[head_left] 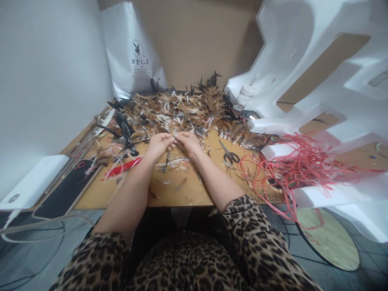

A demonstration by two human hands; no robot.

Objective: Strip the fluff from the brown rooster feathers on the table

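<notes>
Over the middle of the table, my left hand (161,144) and my right hand (188,142) meet at the fingertips, both closed in a pinch. Whatever lies between them is too small to make out. Just beyond my fingers spreads a heap of brown feathers (178,106), with pale bases and some black ones mixed in. Black feathers (123,128) lie to the left of my left hand. A pair of dark-handled scissors (229,153) rests to the right of my right hand, blades pointing away from me.
Tangled red strips (303,161) hang over white foam pieces (315,117) at the right. At the left lie a dark-screened phone (65,190) and a white power bank with a cable (36,180). Behind the feathers stand a silvery bag (133,48) and a small bottle (244,97).
</notes>
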